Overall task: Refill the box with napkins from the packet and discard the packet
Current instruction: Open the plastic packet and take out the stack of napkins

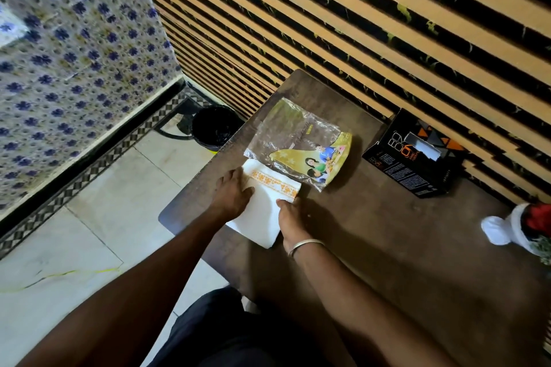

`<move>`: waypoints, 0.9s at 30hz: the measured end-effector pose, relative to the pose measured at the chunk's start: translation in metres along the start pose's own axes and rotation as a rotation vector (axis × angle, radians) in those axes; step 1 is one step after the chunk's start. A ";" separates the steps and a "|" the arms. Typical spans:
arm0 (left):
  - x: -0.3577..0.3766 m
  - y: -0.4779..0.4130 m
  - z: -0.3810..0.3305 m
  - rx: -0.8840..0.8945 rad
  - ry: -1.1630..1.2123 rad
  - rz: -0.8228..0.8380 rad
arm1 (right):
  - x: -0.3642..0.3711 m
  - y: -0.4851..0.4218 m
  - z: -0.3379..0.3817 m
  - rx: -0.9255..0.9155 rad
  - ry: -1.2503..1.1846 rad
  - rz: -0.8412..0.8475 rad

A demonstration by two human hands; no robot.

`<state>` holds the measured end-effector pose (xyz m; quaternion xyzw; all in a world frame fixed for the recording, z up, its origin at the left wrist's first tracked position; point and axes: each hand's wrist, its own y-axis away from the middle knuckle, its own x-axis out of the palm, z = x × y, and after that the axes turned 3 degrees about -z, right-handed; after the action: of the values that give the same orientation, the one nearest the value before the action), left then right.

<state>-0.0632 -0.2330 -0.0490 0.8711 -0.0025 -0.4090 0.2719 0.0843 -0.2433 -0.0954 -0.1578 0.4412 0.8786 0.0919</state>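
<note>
The left hand (234,192) lies flat on the stack of napkins (264,217), fingers spread wide and pressing down on its left side. The right hand (293,217) has its grip closed on the right edge of the same stack, thumb on top. A thin bangle (305,246) sits on the right wrist. The napkins are white with an orange band and rest on the brown worktop (387,247) near its left edge. The packet (301,146) lies at 1 o'clock from the stack, just touching its far end, flat and see-through. The black box (414,158) stands at 2 o'clock, well apart, by the striped wall, with a white napkin poking out of its top. A black bin (214,128) sits on the floor at 11 o'clock.
</note>
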 end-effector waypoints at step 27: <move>-0.007 -0.018 -0.026 0.363 -0.196 0.002 | -0.079 0.019 0.042 -0.387 0.050 -0.264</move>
<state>-0.0534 -0.2039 -0.0396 0.8618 -0.1035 -0.4844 0.1094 0.1437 -0.2221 -0.0297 -0.2504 0.2423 0.9230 0.1631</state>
